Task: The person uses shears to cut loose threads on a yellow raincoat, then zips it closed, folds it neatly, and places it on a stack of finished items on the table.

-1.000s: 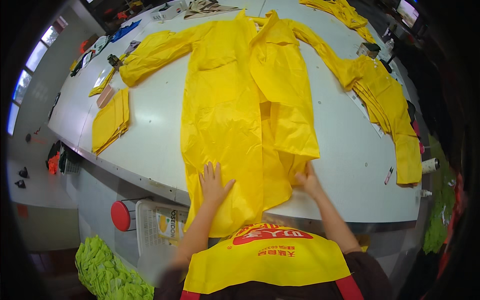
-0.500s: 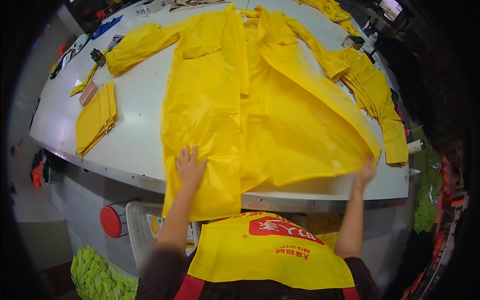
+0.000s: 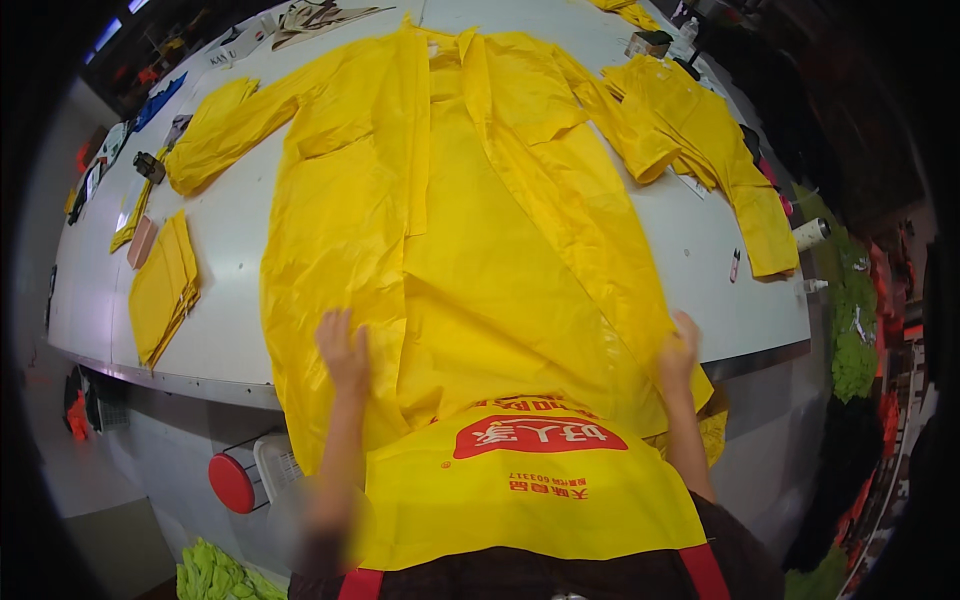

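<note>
Near the table's (image 3: 230, 330) front edge, a big yellow raincoat (image 3: 470, 260) lay spread open. Left hand (image 3: 345, 350) pressed flat on it; right hand (image 3: 680, 355) pinched its edge. It looked thin, light, slippery; best held by its edges.

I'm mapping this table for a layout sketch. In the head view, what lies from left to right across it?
Folded yellow stack → left hand → open yellow raincoat → right hand → second yellow garment → white roll.

A garment workshop's cutting and folding table.

Beyond the fingers (image 3: 345, 330), a yellow raincoat (image 3: 450, 230) lies spread on a large white worktable (image 3: 230, 260); folded yellow stacks (image 3: 165, 285) sit left of them, more yellow garments (image 3: 700, 130) far right.
</note>
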`<state>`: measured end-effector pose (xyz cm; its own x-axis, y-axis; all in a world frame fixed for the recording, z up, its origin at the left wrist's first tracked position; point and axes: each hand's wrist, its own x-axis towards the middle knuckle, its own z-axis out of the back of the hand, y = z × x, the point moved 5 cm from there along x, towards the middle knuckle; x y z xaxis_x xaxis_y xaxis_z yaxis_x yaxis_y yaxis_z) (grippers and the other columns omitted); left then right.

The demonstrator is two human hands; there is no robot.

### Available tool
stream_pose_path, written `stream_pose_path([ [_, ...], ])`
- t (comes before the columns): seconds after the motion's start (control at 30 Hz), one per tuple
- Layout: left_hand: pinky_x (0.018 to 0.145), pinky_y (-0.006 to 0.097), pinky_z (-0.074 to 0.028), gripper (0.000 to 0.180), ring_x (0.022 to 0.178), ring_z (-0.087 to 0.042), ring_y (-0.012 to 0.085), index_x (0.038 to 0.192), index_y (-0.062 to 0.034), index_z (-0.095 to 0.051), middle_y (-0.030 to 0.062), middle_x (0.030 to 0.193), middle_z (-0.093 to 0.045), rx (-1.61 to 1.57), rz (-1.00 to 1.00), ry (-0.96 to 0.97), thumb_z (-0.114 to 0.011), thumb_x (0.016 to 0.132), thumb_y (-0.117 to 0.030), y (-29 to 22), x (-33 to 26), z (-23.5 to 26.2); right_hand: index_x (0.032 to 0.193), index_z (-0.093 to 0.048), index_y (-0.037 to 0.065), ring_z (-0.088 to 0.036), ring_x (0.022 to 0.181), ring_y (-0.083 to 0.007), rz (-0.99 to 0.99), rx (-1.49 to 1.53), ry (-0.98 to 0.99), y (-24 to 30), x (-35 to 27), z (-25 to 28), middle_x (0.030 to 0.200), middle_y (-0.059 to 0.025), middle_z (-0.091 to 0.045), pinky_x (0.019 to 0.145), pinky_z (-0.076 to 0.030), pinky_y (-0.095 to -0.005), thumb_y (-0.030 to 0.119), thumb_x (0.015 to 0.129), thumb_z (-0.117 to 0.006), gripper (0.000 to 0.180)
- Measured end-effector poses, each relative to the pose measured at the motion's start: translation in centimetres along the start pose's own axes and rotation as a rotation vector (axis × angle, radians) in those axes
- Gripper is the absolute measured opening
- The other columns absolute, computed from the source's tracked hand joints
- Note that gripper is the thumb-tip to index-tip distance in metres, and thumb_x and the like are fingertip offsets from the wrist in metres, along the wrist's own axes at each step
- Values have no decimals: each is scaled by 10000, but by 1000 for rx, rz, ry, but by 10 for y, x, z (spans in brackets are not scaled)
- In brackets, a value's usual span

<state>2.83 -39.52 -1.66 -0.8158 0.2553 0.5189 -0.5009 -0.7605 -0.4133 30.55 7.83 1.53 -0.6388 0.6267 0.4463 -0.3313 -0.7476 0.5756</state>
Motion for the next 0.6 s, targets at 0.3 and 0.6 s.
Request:
stream_pose_path([
  [0.3, 968, 519, -267, 559, 1206, -384, 311, 1223, -133, -511, 152, 1261, -463, -63, -539, 482, -577, 778, -465, -161, 20, -107, 871, -552, 29, -577, 879, -331, 212, -513, 560, 42, 78, -170, 905, -150, -594, 705, -494, -380, 117, 753, -553, 148],
  [0.6, 769, 389, -448, 390, 883, -585, 295, 1078, -45, -596, 152, 1085, -575, -460, -213, 685, -585, 827, -343, -172, 29, -115, 1052, -562, 11, -592, 806, -133, -686, 1009, 712, 57, 140, -106, 942, -43, -628, 718, -485, -272, 227, 912, -489, 268],
])
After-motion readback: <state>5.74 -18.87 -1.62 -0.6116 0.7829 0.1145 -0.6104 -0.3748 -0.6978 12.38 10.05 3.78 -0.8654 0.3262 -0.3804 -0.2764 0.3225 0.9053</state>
